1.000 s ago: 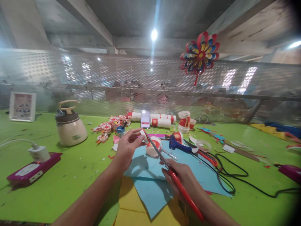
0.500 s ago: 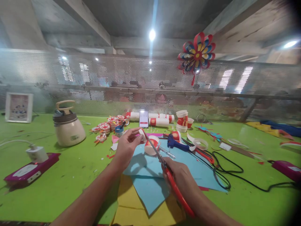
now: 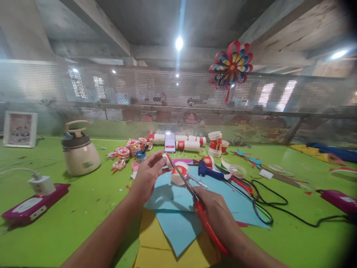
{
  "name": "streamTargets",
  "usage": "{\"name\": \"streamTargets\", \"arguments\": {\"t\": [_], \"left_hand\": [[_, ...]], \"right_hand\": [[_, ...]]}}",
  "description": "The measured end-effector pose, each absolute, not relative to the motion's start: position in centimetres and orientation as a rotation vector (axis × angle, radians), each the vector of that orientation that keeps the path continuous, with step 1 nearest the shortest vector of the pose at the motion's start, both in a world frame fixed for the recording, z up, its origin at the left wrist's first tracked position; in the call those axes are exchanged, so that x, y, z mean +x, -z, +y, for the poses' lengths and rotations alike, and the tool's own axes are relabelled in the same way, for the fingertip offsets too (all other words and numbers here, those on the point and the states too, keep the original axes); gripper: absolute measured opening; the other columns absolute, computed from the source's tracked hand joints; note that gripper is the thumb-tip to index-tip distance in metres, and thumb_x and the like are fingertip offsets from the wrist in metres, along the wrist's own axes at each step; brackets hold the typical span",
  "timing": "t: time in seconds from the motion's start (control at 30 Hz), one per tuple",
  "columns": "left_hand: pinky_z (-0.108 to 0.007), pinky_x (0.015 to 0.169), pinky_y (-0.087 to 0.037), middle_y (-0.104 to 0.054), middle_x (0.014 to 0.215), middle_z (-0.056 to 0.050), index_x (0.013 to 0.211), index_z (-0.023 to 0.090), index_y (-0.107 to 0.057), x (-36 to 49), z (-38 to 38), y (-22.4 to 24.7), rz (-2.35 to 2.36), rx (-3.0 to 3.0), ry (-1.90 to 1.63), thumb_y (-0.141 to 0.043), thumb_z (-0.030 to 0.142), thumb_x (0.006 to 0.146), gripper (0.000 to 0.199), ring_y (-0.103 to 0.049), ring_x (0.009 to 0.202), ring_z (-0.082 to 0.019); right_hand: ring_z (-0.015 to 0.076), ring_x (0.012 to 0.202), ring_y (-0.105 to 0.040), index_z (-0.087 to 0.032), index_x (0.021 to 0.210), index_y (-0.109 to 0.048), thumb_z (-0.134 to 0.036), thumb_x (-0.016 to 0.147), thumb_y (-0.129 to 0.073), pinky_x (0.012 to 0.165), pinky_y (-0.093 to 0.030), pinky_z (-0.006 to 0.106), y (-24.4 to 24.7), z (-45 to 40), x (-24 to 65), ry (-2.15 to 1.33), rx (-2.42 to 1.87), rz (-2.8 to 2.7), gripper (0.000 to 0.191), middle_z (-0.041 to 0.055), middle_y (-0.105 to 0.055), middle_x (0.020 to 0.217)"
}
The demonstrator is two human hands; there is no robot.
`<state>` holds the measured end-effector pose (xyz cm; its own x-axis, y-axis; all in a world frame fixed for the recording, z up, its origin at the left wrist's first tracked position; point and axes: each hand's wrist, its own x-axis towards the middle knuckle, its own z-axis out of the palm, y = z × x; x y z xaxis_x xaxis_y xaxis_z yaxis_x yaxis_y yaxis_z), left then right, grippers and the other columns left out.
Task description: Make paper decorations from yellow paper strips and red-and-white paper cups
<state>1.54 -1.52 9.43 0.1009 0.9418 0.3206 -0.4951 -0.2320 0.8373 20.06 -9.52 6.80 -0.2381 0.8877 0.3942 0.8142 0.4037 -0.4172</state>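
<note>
My right hand (image 3: 213, 204) grips red-handled scissors (image 3: 205, 219), their blades pointing up and left. Between the fingertips of my left hand (image 3: 147, 173) is a small white and red piece of paper cup (image 3: 168, 160), and the blade tips meet its edge. Below the blades a cut red and white paper cup (image 3: 179, 174) rests on blue paper (image 3: 178, 229). Beside that cup lies a clear pen (image 3: 197, 181). Yellow paper (image 3: 156, 249) sits under the blue sheet.
A blue glue gun (image 3: 209, 171) with a black cord lies right of the cup, near another pair of scissors (image 3: 242, 185). Behind stand a phone (image 3: 170, 142), stacked cups (image 3: 215, 143) and cup-made crafts (image 3: 122, 152). A kettle-shaped bottle (image 3: 80, 156) and purple power strip (image 3: 36, 204) are left.
My left hand has turned the cup piece slightly against the scissor tips. The scissors have barely moved, and the whole view has shifted a little.
</note>
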Motion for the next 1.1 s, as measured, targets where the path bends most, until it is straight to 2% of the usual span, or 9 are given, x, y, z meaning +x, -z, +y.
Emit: {"name": "streamTargets", "arguments": {"t": [0.1, 0.2, 0.47, 0.73, 1.1], "left_hand": [[-0.034, 0.081, -0.051, -0.067, 0.088, -0.006, 0.095, 0.015, -0.066, 1.47, -1.51, -9.48, 0.546, 1.069, -1.441, -0.072, 0.022, 0.071, 0.026, -0.064, 0.078, -0.016], [-0.034, 0.080, -0.051, -0.067, 0.090, -0.006, 0.094, 0.015, -0.066, 1.51, -1.48, -9.32, 0.538, 1.056, -1.454, -0.073, 0.020, 0.070, 0.026, -0.064, 0.079, -0.016], [-0.037, 0.079, -0.052, -0.067, 0.093, -0.007, 0.095, 0.016, -0.067, 1.74, -1.46, -9.21, 0.540, 1.100, -1.468, -0.072, 0.021, 0.070, 0.025, -0.064, 0.083, -0.020], [-0.036, 0.080, -0.051, -0.067, 0.091, -0.007, 0.093, 0.016, -0.067, 1.77, -1.47, -9.16, 0.542, 1.093, -1.460, -0.072, 0.021, 0.071, 0.024, -0.064, 0.083, -0.019], [-0.036, 0.079, -0.051, -0.067, 0.080, -0.005, 0.097, 0.017, -0.064, 0.96, -1.22, -9.36, 0.545, 1.046, -1.413, -0.071, 0.021, 0.072, 0.026, -0.065, 0.076, -0.017]], "right_hand": [[0.0172, 0.065, -0.053, -0.017, 0.096, -0.062, -0.008, 0.077, -0.041, 0.062, -0.037, 0.026, -6.60, -9.40, 20.21, -0.159, -1.397, -2.091, 0.030, 0.0032, -0.063, 0.073], [0.0175, 0.067, -0.053, -0.018, 0.097, -0.061, -0.007, 0.077, -0.041, 0.062, -0.037, 0.026, -6.43, -9.37, 20.34, -0.199, -1.389, -2.078, 0.031, 0.0033, -0.062, 0.075], [0.0155, 0.060, -0.051, -0.019, 0.092, -0.061, -0.007, 0.077, -0.042, 0.058, -0.034, 0.024, -6.71, -9.37, 20.25, -0.259, -1.383, -2.059, 0.027, -0.0005, -0.058, 0.066], [0.0141, 0.054, -0.048, -0.017, 0.080, -0.059, -0.007, 0.077, -0.040, 0.053, -0.031, 0.024, -6.28, -9.31, 20.13, -0.165, -1.445, -2.075, 0.022, -0.0010, -0.055, 0.059], [0.0177, 0.071, -0.055, -0.019, 0.099, -0.061, -0.005, 0.077, -0.041, 0.067, -0.039, 0.028, -6.50, -9.20, 20.43, -0.218, -1.386, -2.091, 0.033, 0.0029, -0.063, 0.078]]}}
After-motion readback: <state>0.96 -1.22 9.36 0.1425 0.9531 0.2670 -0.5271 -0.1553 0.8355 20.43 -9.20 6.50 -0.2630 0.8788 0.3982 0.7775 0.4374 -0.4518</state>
